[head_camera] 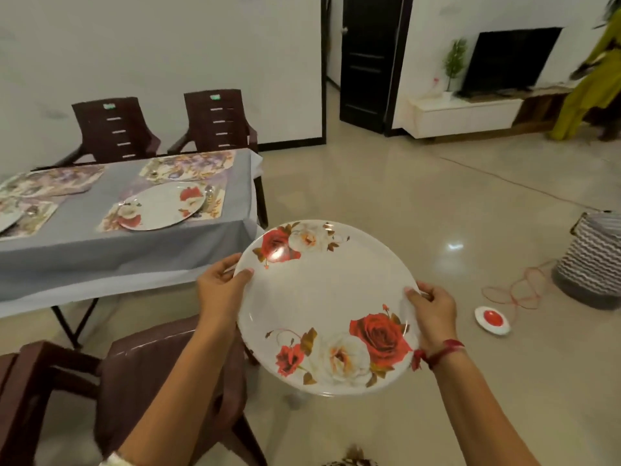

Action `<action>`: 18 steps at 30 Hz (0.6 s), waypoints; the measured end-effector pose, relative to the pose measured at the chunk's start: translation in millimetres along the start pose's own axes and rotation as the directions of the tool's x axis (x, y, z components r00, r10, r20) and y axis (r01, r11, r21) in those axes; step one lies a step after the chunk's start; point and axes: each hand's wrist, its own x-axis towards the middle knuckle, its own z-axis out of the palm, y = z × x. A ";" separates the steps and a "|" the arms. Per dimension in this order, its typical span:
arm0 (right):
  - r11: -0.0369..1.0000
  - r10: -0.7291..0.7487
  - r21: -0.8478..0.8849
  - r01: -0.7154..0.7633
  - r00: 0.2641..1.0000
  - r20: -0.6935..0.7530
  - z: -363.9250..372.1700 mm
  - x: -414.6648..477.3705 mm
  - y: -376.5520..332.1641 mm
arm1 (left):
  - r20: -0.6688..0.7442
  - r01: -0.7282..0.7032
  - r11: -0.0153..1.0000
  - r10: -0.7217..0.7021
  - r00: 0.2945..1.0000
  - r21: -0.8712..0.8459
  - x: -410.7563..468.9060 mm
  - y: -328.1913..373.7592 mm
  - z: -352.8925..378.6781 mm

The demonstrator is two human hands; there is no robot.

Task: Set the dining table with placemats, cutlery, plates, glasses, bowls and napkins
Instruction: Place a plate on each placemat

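Observation:
I hold a large white plate with red and white roses (327, 297) in front of me, above the floor, to the right of the table. My left hand (220, 285) grips its left rim and my right hand (433, 312) grips its right rim, thumbs on top. On the dining table with a grey cloth (100, 250), a matching plate (161, 206) lies on a floral placemat (211, 206) with cutlery beside it. A bare floral placemat (188, 166) lies at the far right seat, another (53, 183) at the far left. Part of a plate (8, 220) shows at the left edge.
Two brown chairs (215, 122) stand behind the table, and another brown chair (161, 364) is under my left arm. A striped basket (594, 257), a red cord and a small red-and-white disc (492, 319) lie on the floor at right. A person in green stands far right.

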 end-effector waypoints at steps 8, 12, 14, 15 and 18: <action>0.983 -0.121 -0.133 0.128 0.991 0.065 87.6 191.7 -75.4 | -0.121 -0.009 0.999 0.004 0.993 -0.039 151.5 25.5 100.8; 0.979 -0.121 -0.153 0.138 0.986 0.111 137.5 283.0 -90.3 | -0.134 -0.035 0.998 0.029 0.991 -0.045 229.5 34.6 143.5; 0.974 -0.127 -0.167 0.151 0.981 0.144 166.8 332.5 -95.3 | -0.181 -0.063 0.997 0.055 0.982 -0.037 272.8 34.9 166.2; 0.973 -0.128 -0.172 0.155 0.979 0.159 182.5 357.0 -98.6 | -0.209 -0.073 0.997 0.064 0.976 -0.034 293.9 33.8 177.5; 0.967 -0.141 -0.181 0.181 0.967 0.214 228.0 429.9 -111.2 | -0.279 -0.100 0.994 0.087 0.956 -0.032 351.3 31.3 212.3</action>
